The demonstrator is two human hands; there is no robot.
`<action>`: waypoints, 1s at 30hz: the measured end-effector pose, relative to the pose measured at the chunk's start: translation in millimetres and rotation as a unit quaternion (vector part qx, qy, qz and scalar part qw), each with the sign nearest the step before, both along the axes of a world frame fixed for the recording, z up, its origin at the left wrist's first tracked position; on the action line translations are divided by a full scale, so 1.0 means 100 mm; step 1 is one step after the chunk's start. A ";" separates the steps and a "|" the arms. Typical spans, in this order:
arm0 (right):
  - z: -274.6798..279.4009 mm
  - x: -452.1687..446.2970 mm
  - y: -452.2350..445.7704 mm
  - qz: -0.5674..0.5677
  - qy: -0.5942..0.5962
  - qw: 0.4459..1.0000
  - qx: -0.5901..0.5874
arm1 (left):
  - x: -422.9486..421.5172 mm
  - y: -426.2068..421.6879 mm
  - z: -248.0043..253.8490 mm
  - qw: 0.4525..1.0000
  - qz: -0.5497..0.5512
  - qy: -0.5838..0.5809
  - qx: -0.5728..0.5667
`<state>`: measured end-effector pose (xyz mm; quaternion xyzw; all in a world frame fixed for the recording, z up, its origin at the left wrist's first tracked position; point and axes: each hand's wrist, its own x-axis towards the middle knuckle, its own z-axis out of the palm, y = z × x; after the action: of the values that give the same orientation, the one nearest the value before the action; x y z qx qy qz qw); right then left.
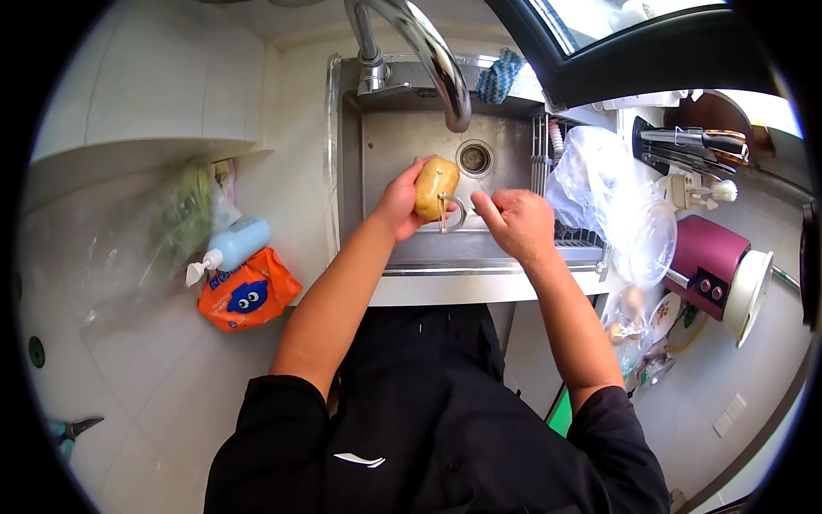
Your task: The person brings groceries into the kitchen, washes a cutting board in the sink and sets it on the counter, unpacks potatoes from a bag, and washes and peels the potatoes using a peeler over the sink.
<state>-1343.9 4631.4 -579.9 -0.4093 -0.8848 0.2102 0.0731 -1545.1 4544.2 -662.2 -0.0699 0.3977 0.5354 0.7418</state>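
Note:
A yellow, peel-covered potato (437,182) is held over the sink (390,141) in my left hand (399,206), whose fingers wrap round its left side and underside. My right hand (521,224) is closed round the handle of a metal peeler (461,212). The peeler's curved head is at the lower right end of the potato and seems to touch it. Most of the handle is hidden inside my right fist.
A chrome faucet (432,56) arches over the sink, above the drain (474,158). Left lie a blue pump bottle (240,243) and an orange packet (248,295). Plastic bags (591,176), a knife rack (685,146) and a maroon appliance (706,265) stand right.

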 end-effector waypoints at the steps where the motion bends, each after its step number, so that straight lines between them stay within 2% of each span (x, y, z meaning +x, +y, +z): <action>1: 0.03 -0.06 0.05 0.001 0.001 1.000 -0.003 | 0.00 0.00 -0.06 1.000 -0.018 -0.020 0.004; 3: 0.10 -0.17 0.16 0.076 0.014 0.993 0.087 | 0.02 -0.01 -0.04 0.999 -0.035 -0.039 0.007; 5: 0.06 -0.26 0.23 0.105 0.027 0.989 0.098 | 0.06 0.00 0.10 0.996 -0.017 -0.079 -0.043; 7: 0.03 -0.35 0.30 0.171 0.027 0.975 0.137 | 0.01 -0.08 0.09 0.995 -0.050 -0.078 -0.027; 8: 0.00 -0.37 0.32 0.174 0.027 0.978 0.115 | -0.02 -0.11 0.09 0.993 -0.083 -0.078 -0.009; 12: 0.00 -0.41 0.42 0.208 -0.005 0.976 0.069 | -0.02 -0.20 0.28 0.994 -0.085 -0.056 -0.044; 15: -0.09 -0.38 0.50 0.222 0.044 0.973 0.036 | -0.04 -0.25 0.31 0.992 -0.116 -0.042 0.003; 18: -0.20 -0.23 0.78 0.175 0.072 0.981 0.051 | -0.14 -0.35 0.33 0.992 -0.103 -0.064 0.040; 20: -0.28 -0.07 1.07 0.107 -0.158 0.978 0.079 | -0.28 -0.48 0.36 0.986 -0.107 -0.119 0.041; 21: -0.28 -0.07 1.13 0.060 -0.290 0.952 0.074 | -0.30 -0.51 0.40 0.986 -0.109 -0.118 0.039; 24: -0.19 0.02 1.03 0.066 -0.316 0.945 0.054 | -0.28 -0.52 0.55 0.995 -0.010 -0.093 -0.023; 25: -0.07 -0.03 0.94 0.069 -0.316 0.945 0.052 | -0.23 -0.50 0.50 0.995 -0.008 -0.094 -0.026; 27: 0.10 -0.15 0.73 0.060 -0.216 0.974 0.016 | -0.17 -0.44 0.34 0.998 0.011 0.001 -0.060; 29: 0.08 -0.19 0.54 0.125 -0.041 0.990 0.043 | -0.15 -0.40 0.28 0.997 0.005 -0.008 -0.076; 30: 0.11 -0.27 0.45 0.148 -0.017 0.988 0.047 | -0.13 -0.38 0.26 0.998 -0.005 -0.024 -0.064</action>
<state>-1370.8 4676.2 -569.0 -0.2733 -0.9457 0.1701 0.0456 -1558.4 4506.0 -635.7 -0.1278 0.4135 0.5036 0.7478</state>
